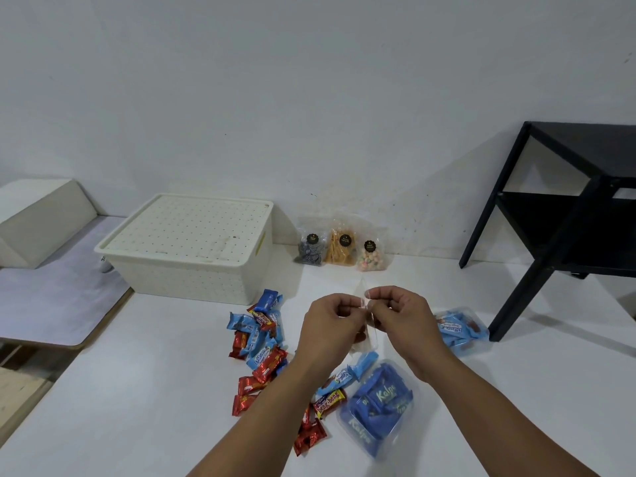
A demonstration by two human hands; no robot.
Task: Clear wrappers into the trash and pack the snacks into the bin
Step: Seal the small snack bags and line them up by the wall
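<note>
Both hands are raised over the white table and pinch a clear plastic container [369,333] between them at its top edge. My left hand [330,325] holds its left side, my right hand [401,321] its right side. Under and left of my arms lies a loose pile of red and blue snack bars [261,342]. A clear tub of dark blue Kalpa snacks [378,404] sits at the front right, and a second clear tub of light blue snacks [461,330] stands further right. The cream storage bin [192,246], lid on, stands at the back left.
Three small clear bags of treats [340,247] lean against the wall behind the bin's right side. A black side table [564,232] stands on the right. At the left, a low table [51,297] holds a beige block [38,218].
</note>
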